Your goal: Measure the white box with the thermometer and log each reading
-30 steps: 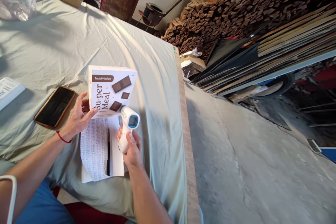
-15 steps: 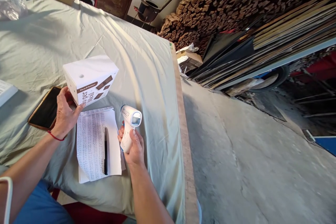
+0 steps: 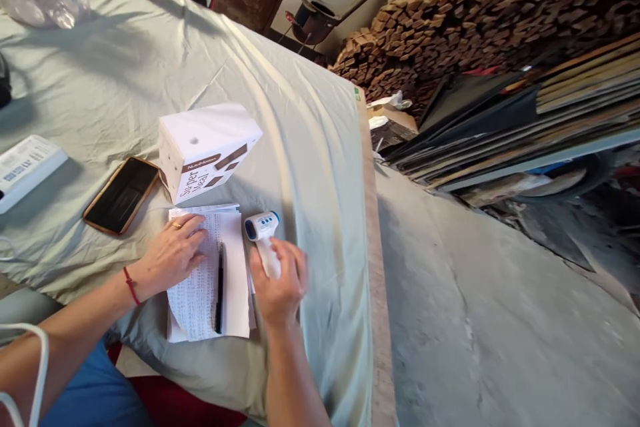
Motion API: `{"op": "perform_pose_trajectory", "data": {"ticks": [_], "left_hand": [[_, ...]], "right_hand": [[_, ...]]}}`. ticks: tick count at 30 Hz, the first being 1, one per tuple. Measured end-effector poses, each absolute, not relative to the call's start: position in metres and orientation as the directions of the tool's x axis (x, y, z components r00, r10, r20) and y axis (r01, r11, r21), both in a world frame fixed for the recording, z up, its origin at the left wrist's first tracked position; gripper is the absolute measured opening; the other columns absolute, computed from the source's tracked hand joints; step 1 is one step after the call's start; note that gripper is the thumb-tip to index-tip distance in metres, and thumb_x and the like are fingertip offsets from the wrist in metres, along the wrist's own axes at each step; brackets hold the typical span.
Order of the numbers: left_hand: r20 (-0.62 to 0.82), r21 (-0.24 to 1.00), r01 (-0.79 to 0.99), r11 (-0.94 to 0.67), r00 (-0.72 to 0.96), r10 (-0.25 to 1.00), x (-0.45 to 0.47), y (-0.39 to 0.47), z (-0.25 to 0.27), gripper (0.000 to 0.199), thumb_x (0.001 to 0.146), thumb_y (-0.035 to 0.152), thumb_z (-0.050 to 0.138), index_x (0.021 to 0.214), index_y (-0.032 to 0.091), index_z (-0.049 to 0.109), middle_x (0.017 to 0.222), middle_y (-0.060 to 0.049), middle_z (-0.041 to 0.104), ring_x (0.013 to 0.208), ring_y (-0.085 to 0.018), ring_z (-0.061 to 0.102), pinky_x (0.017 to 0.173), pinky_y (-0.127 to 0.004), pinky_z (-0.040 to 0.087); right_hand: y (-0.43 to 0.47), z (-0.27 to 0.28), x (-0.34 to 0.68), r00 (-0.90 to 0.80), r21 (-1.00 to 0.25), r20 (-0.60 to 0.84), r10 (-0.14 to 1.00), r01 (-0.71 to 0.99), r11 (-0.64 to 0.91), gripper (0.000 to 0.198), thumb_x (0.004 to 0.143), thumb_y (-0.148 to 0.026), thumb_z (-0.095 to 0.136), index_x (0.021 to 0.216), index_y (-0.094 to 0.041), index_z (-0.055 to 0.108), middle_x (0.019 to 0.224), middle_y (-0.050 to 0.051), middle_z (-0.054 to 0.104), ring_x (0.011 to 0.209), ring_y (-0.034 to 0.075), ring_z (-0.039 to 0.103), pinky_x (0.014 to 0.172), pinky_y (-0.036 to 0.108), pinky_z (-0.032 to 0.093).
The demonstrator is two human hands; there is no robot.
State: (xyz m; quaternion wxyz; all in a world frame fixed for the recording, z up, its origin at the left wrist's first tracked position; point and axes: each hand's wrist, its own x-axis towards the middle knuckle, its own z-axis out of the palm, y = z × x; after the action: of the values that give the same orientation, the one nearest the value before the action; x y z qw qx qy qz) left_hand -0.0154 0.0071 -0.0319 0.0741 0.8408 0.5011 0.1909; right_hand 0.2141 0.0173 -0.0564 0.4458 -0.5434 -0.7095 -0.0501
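Two hands worked at the near edge of a wide counter (image 3: 125, 73) draped in a pale green cloth, with a great stack of dark split timber (image 3: 480, 7) and leaning boards (image 3: 550, 107) off to the side over a concrete floor (image 3: 500, 320). On the cloth stood a white carton (image 3: 205, 147) with brown print, tipped so that its plain top with a small hole faced up. Just below it lay a sheet of paper (image 3: 200, 280) covered in small writing, its top edge near the carton's base. A dark phone (image 3: 121, 195) in a tan case lay flat to the left of the carton, and a white flat box (image 3: 25, 170) sat further left.

The left hand (image 3: 173, 253), fingers loosely spread, rested palm down on the upper left of the paper. The right hand (image 3: 280, 280) was curled around the grip of a white and blue thermometer gun (image 3: 263, 233), whose head lay low over the cloth just right of the paper, pointing left. A black pen (image 3: 220, 287) lay lengthwise on the sheet between the two hands.
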Motion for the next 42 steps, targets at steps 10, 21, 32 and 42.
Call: {"op": "perform_pose_trajectory", "data": {"ticks": [10, 21, 32, 42], "left_hand": [[0.245, 0.355, 0.788, -0.502, 0.440, 0.864, -0.015, 0.013, -0.036, 0.032, 0.093, 0.018, 0.065, 0.125, 0.015, 0.063, 0.145, -0.018, 0.055, 0.139, -0.035, 0.051, 0.115, -0.056, 0.047], [0.238, 0.340, 0.755, -0.560, 0.507, 0.828, -0.010, 0.014, -0.036, 0.021, 0.099, 0.020, 0.060, 0.096, 0.023, 0.081, 0.133, -0.011, 0.067, 0.136, -0.035, 0.053, 0.115, -0.060, 0.042], [0.242, 0.330, 0.759, -0.562, 0.507, 0.827, -0.010, 0.013, -0.041, 0.024, 0.100, 0.019, 0.057, 0.094, 0.023, 0.080, 0.135, -0.011, 0.067, 0.134, -0.034, 0.054, 0.114, -0.061, 0.038], [0.260, 0.310, 0.762, -0.569, 0.508, 0.821, -0.008, 0.012, -0.040, 0.024, 0.100, 0.019, 0.057, 0.092, 0.023, 0.080, 0.133, -0.011, 0.068, 0.134, -0.034, 0.056, 0.113, -0.059, 0.039]], "right_hand": [[-0.003, -0.052, 0.195, -0.285, -0.675, 0.382, 0.879, 0.563, 0.476, 0.030, 0.093, -0.017, 0.054, 0.116, -0.024, 0.072, 0.073, -0.001, 0.066, 0.061, 0.014, 0.061, 0.063, 0.026, 0.053], [0.002, -0.061, 0.201, -0.011, -0.964, 0.262, 0.965, 0.040, 0.262, 0.019, 0.095, -0.043, 0.063, 0.102, -0.026, 0.057, 0.082, -0.001, 0.058, 0.070, 0.014, 0.058, 0.063, 0.027, 0.052], [0.004, -0.058, 0.188, 0.056, -0.959, 0.108, 0.993, 0.267, 0.090, 0.016, 0.082, -0.038, 0.066, 0.083, -0.022, 0.067, 0.068, -0.001, 0.067, 0.056, 0.015, 0.061, 0.056, 0.029, 0.053], [0.006, -0.060, 0.183, -0.045, -0.848, 0.286, 0.957, 0.453, 0.275, 0.019, 0.089, -0.038, 0.057, 0.079, -0.023, 0.062, 0.063, -0.002, 0.065, 0.052, 0.014, 0.058, 0.053, 0.027, 0.051]]}}
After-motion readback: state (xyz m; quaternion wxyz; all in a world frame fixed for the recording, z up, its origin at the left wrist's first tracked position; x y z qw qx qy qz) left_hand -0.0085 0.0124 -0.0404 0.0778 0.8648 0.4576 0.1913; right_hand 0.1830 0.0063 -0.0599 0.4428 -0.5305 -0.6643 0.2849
